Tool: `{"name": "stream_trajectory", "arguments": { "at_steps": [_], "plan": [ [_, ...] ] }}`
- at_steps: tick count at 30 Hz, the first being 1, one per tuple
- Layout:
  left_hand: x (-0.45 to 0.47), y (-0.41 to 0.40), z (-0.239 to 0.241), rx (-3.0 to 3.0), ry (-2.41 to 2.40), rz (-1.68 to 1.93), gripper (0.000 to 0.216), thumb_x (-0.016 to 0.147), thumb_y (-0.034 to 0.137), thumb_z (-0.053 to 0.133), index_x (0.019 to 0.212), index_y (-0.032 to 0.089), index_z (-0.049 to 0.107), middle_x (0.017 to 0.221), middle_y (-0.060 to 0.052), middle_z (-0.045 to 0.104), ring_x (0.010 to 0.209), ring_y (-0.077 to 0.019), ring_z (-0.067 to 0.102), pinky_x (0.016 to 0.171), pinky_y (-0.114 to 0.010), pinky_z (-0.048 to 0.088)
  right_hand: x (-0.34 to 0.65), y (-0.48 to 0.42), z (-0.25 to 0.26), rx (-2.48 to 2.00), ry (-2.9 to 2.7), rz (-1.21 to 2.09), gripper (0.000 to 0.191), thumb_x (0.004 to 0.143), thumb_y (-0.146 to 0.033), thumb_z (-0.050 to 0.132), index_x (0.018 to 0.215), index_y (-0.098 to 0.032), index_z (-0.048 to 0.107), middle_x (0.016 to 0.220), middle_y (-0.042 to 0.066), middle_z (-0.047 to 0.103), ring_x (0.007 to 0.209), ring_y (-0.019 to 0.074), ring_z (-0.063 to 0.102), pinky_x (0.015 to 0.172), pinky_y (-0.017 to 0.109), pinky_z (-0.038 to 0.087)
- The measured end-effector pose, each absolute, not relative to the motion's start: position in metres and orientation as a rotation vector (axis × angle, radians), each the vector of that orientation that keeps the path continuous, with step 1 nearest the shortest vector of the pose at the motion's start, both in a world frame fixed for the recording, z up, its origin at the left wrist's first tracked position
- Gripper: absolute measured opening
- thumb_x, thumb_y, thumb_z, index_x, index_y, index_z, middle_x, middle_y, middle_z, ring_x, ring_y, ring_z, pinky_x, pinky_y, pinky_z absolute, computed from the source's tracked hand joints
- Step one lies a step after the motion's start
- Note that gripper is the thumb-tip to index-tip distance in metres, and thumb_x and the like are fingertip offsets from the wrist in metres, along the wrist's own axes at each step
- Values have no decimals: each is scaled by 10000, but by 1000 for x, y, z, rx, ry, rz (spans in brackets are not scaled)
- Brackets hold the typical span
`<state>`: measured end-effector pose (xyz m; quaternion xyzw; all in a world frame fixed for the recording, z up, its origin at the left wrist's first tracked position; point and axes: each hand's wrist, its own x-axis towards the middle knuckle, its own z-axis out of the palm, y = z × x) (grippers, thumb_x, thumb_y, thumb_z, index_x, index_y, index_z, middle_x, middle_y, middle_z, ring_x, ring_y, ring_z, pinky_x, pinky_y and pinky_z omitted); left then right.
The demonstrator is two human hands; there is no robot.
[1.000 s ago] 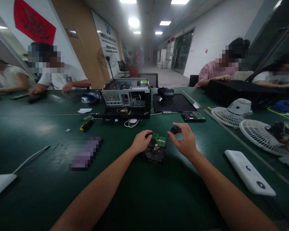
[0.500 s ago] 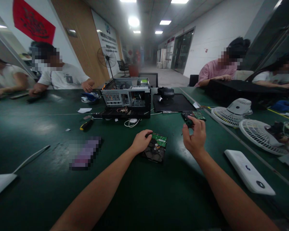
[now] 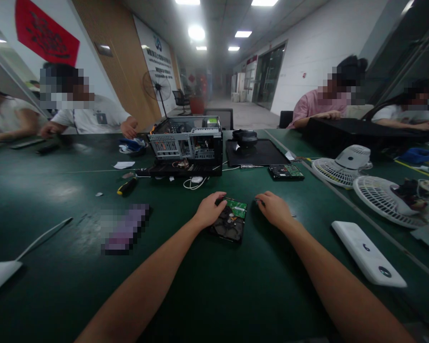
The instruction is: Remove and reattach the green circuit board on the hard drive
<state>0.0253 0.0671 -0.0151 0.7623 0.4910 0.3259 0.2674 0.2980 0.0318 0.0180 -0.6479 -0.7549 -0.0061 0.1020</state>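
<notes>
Head view: the upper-left corner of the drive [image 3: 231, 226] is hidden under the left hand [image 3: 209, 209], by which it is grasped at frame centre. Both forearms [image 3: 155, 276] are cut off below. Just right of the drive, the right hand [image 3: 273, 209] is curled; whether anything is gripped cannot be made out.

I can read no text with certainty. Wall sign [image 3: 159, 64]: logo [image 3: 158, 44] above blurred lettering. Red poster [image 3: 47, 34]: black brush characters, illegible. White device [image 3: 372, 259] to my right: dark mark [image 3: 366, 247] resembling a 6.
</notes>
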Motion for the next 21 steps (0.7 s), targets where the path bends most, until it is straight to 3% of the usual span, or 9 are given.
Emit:
{"name": "stream_trajectory", "arguments": {
  "at_steps": [7, 21],
  "plan": [
    [26, 67, -13, 2061, 1253, 857, 453, 968, 307, 572, 1417, 256, 566, 1374, -61, 635, 1217, -228, 617, 1021, -356, 497, 295, 35, 14, -1960, -2255, -42, 295, 1017, -338, 454, 1145, -238, 700, 1168, 103, 643, 967, 213, 663, 793, 297, 460],
    [27, 65, -11, 2128, 1311, 857, 352, 945, 320, 615, 1285, 236, 655, 1217, -65, 666, 1065, -229, 649, 971, -363, 512, 302, 36, 15, -2052, -2200, -43, 241, 1002, -329, 470, 1027, -177, 656, 1119, 147, 651, 940, 259, 668, 754, 348, 452]
  ]
}}
